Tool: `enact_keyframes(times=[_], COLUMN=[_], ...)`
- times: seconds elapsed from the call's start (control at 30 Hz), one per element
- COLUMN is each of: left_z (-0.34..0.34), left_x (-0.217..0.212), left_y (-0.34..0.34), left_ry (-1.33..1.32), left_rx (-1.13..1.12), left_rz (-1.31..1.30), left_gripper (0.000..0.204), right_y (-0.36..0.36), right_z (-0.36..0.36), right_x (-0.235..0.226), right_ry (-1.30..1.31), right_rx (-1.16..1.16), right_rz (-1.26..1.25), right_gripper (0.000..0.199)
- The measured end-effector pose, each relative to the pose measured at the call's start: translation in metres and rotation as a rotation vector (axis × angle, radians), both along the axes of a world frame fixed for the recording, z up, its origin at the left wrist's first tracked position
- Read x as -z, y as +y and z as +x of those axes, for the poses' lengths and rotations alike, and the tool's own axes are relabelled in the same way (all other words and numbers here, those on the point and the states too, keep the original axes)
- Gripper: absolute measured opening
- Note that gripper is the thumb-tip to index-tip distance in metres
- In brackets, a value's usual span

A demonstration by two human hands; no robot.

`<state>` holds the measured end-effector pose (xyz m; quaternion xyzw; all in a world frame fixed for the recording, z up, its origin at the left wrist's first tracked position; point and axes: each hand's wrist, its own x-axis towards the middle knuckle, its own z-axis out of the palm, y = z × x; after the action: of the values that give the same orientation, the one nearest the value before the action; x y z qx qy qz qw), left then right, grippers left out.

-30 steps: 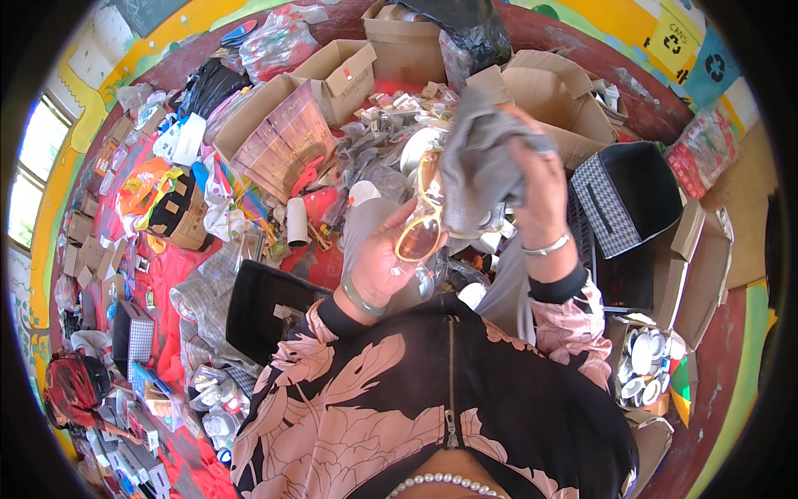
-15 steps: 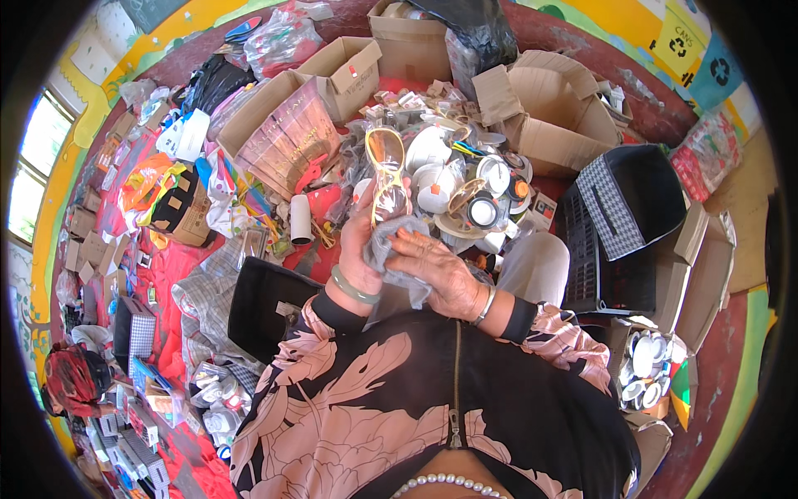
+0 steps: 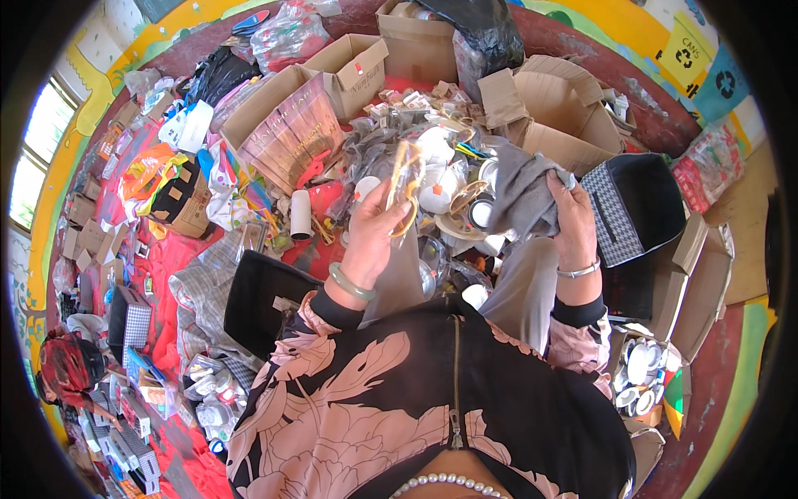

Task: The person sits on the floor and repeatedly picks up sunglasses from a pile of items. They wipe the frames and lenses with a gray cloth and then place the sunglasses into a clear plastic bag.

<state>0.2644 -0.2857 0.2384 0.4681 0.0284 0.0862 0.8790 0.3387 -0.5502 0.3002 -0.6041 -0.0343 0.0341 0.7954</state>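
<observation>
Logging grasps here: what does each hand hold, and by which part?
Left hand pinches a clear-wrapped amber item near its lower end; right hand grips a bunched grey cloth at its right edge.

Both forearms came up from the lower edge, dark cuffs at the wrists. Left hand (image 3: pixel 371 237) was raised, fingers curled shut, thumb on the near side, pale green bangle on the wrist. Right hand (image 3: pixel 573 218) sat further right and slightly lower, fingers bent in a grip, silver bracelet on the wrist.

Recycling sorting rm: cardboard boxes (image 3: pixel 573 108), bin signs (image 3: pixel 683 56), junk piled everywhere.
</observation>
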Motion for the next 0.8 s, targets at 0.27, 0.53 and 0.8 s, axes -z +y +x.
enact_keyframes(times=[0.27, 0.53, 0.8], left_z=[0.0, -0.015, -0.019], left_x=[0.011, -0.013, -0.02], left_y=[-0.023, -0.043, -0.05], left_ry=[-0.232, -0.479, -0.2], left_rx=[-0.201, -0.247, 0.141], left_rz=[0.518, 1.215, 0.286], left_gripper=[0.045, 0.043, 0.028], right_y=[0.053, 0.082, 0.08], right_z=[-0.023, -0.023, -0.027], right_x=[-0.008, 0.033, 0.026], right_ry=[-0.082, -0.743, -0.549], right_rx=[-0.265, -0.108, 0.043], right_rz=[0.52, -0.373, 0.048], right_gripper=[0.052, 0.06, 0.046])
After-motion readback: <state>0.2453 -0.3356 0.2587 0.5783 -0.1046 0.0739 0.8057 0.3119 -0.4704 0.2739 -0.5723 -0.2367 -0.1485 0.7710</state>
